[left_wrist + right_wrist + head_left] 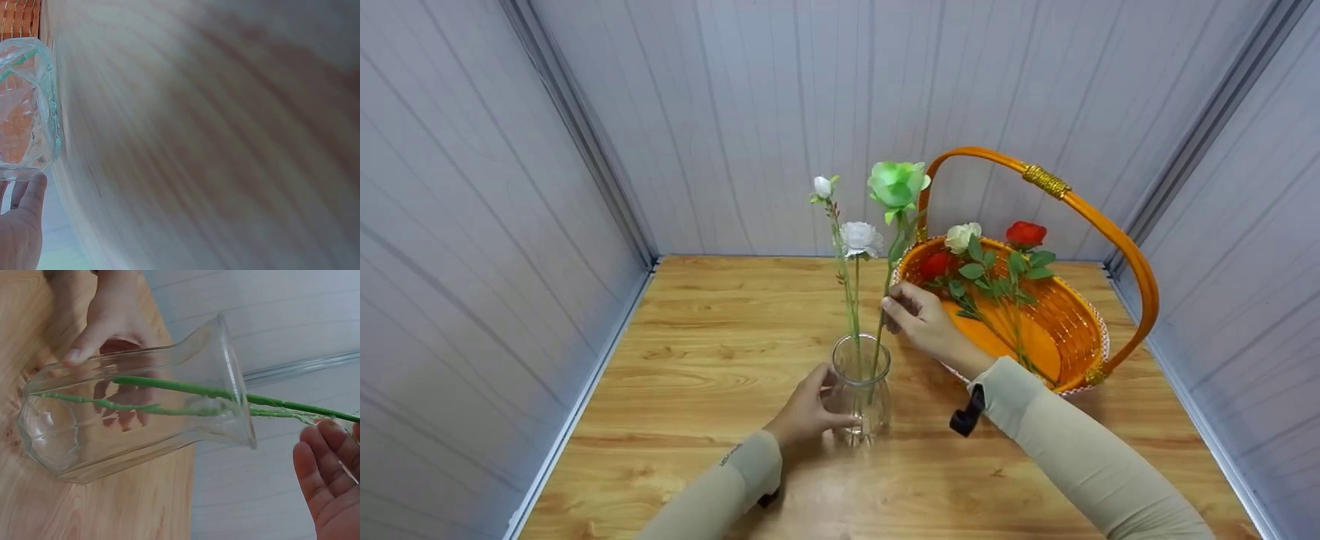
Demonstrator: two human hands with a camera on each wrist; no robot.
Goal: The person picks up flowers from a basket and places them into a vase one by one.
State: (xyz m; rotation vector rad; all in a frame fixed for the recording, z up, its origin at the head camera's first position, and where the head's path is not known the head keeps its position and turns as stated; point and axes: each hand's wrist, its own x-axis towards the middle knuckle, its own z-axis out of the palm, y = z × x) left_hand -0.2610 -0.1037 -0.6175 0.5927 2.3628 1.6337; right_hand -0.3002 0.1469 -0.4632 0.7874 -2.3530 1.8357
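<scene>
Against pale panelled walls, a wooden table (675,352) bears a clear glass vase (861,390) with three artificial flowers standing in it. The left hand (808,411) wraps around the vase body, steadying it. The right hand (919,321) pinches the stem of the green rose (897,183) above the rim. Just beside it, an orange basket (1080,315) holds more roses. The tall stems make the vase top-heavy; a sideways tug on the rose could likely tip it if the left hand loosens.

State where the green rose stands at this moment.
In the head view the green rose stands in the glass vase mid-table, left of the orange basket, its stem pinched by the right hand.
</scene>
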